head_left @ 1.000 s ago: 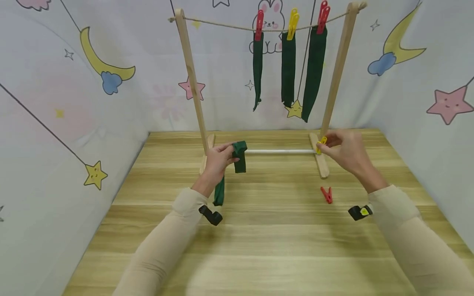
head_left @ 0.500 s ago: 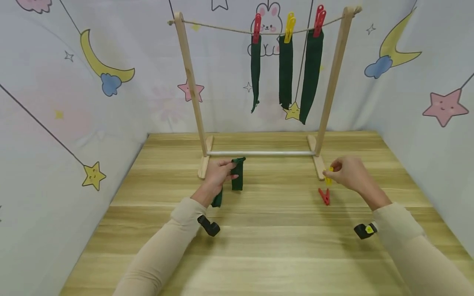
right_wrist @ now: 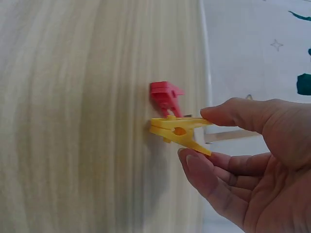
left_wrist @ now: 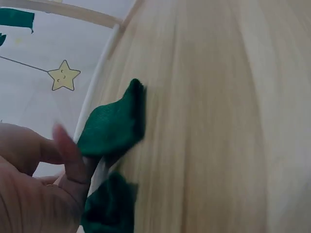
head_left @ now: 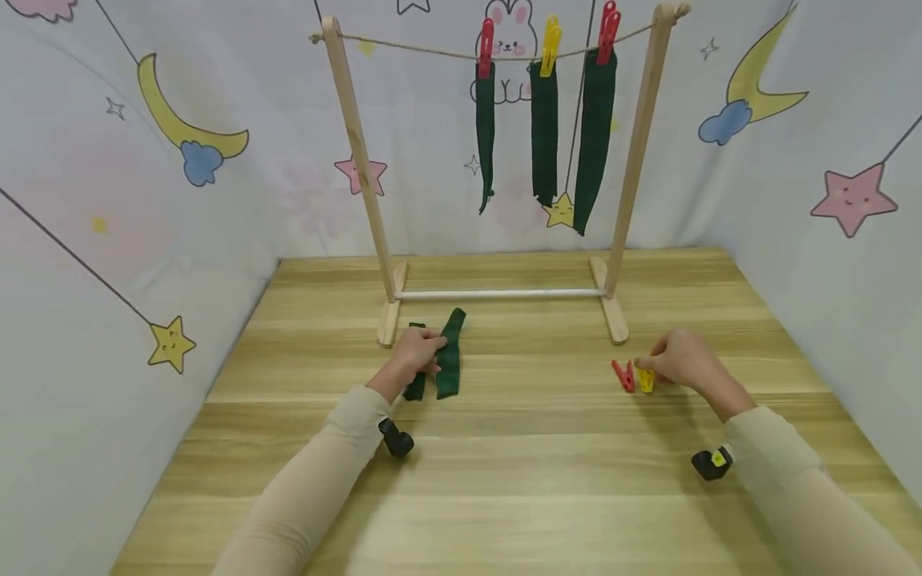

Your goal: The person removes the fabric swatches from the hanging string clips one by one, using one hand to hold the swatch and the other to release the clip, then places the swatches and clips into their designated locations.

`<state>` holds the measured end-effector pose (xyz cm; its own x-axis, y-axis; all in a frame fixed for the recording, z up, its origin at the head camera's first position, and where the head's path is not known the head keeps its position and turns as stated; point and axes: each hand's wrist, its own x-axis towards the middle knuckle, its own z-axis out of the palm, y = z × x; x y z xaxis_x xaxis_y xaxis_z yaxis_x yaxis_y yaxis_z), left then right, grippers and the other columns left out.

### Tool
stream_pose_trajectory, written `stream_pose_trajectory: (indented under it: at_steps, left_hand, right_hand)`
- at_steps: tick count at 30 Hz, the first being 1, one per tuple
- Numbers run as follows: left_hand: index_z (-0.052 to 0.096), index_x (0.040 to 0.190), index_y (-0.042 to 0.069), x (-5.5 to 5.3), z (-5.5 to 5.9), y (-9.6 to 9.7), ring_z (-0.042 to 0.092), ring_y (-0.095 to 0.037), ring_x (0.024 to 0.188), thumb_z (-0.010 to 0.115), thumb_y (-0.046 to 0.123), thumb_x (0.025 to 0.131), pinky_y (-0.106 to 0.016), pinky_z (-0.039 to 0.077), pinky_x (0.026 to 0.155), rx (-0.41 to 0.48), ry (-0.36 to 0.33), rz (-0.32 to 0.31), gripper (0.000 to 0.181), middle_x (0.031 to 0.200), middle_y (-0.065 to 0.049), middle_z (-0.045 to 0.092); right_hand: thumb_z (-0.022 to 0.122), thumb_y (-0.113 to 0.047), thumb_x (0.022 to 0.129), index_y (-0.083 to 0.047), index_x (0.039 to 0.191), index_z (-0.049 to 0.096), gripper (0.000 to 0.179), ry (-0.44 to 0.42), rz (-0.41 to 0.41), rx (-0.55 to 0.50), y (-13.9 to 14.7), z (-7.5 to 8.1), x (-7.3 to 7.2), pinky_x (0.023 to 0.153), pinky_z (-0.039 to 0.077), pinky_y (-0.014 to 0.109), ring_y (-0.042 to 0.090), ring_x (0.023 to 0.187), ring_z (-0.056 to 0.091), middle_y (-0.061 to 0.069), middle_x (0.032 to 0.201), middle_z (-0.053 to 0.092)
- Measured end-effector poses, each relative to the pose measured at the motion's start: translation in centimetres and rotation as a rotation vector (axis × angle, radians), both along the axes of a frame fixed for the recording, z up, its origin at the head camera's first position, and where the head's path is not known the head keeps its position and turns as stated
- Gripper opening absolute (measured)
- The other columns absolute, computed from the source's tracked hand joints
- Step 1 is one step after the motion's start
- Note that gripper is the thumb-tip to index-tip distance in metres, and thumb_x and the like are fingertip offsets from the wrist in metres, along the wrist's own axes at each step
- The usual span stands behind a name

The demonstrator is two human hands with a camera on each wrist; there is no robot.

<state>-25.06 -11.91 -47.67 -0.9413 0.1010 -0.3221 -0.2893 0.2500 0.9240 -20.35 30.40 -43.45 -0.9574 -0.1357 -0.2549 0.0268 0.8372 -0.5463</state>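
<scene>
My left hand (head_left: pixel 414 352) pinches a dark green cloth strip (head_left: pixel 450 364) by its left edge, low over the table. In the left wrist view that strip (left_wrist: pixel 114 127) bends beside the fingertips. Another green strip (head_left: pixel 414 389) lies partly hidden beneath the hand. My right hand (head_left: pixel 680 358) holds a yellow clothespin (right_wrist: pixel 177 130) by its handle ends, thumb on one and fingers at the other, with its nose at the tabletop. Right beside it lies a red clothespin (head_left: pixel 624 376).
Behind the hands stands a wooden drying rack with two posts (head_left: pixel 358 152), a rope (head_left: pixel 410 48) and a white bottom rod (head_left: pixel 497 294). Three green strips (head_left: pixel 545 132) hang from the rope by red and yellow clothespins (head_left: pixel 551 46). A patterned curtain (head_left: pixel 238 208) surrounds the table (head_left: pixel 504 480).
My left hand has lowered the green strip from near the rod toward the table, and it now lies straighter. My right hand has brought the yellow clothespin down beside the red one.
</scene>
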Motion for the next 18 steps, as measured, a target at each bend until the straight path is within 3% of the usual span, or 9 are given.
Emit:
stream_pose_trajectory:
  at_steps: [2,3,6,9,13,18]
  left_hand:
    - [0.043,0.063,0.009,0.0,-0.1,-0.3,0.035,-0.012,0.040,0.051,0.017,0.093,-0.026,0.043,0.043,-0.146,0.076,-0.048,0.032,0.051,0.000,0.029]
    - [0.036,0.060,0.011,0.1,-0.1,-0.4,0.029,-0.013,0.039,0.051,0.016,0.093,-0.026,0.037,0.041,-0.203,0.116,-0.063,0.037,0.050,0.000,0.024]
    - [0.026,0.055,0.013,0.0,-0.1,-0.3,0.018,-0.013,0.042,0.054,0.016,0.091,-0.025,0.025,0.042,-0.358,0.238,-0.125,0.045,0.051,0.001,0.017]
    - [0.025,0.054,0.013,0.0,0.3,-0.1,0.013,-0.014,0.045,0.057,0.015,0.089,-0.025,0.021,0.045,-0.486,0.323,-0.191,0.047,0.053,0.002,0.015]
    - [0.027,0.052,0.013,0.1,0.6,-0.3,0.014,-0.012,0.043,0.061,0.016,0.087,-0.024,0.020,0.043,-0.596,0.333,-0.226,0.049,0.051,0.002,0.015]
    - [0.028,0.051,0.015,0.3,0.6,-0.6,0.015,-0.011,0.041,0.066,0.019,0.084,-0.023,0.018,0.040,-0.659,0.320,-0.241,0.050,0.050,0.004,0.015]
  right_hand:
    - [0.065,-0.032,0.082,-0.002,0.065,0.066,0.034,0.010,0.008,0.018,-0.1,-0.4,-0.2,0.044,0.040,0.027,0.014,0.046,0.051,0.003,0.050,0.055]
    - [0.065,-0.031,0.082,-0.002,0.063,0.065,0.036,0.012,0.011,0.024,-0.1,-0.6,-0.3,0.042,0.039,0.026,0.013,0.044,0.049,0.001,0.047,0.052]
    - [0.064,-0.030,0.083,-0.002,0.056,0.062,0.040,0.009,0.010,0.034,-0.2,-0.7,-0.4,0.039,0.036,0.026,0.011,0.040,0.043,0.000,0.042,0.046]
    - [0.062,-0.030,0.085,-0.003,0.052,0.059,0.042,-0.007,0.004,0.043,-0.1,-0.8,-0.5,0.039,0.035,0.025,0.010,0.039,0.040,-0.001,0.041,0.045]
    - [0.060,-0.032,0.087,-0.005,0.052,0.056,0.045,-0.016,0.013,0.055,-0.1,-1.1,-0.7,0.041,0.031,0.024,0.009,0.039,0.035,-0.002,0.042,0.043]
    - [0.059,-0.033,0.087,-0.004,0.052,0.057,0.046,-0.013,0.011,0.050,-0.3,-1.4,-0.7,0.040,0.030,0.024,0.009,0.038,0.033,-0.002,0.042,0.042]
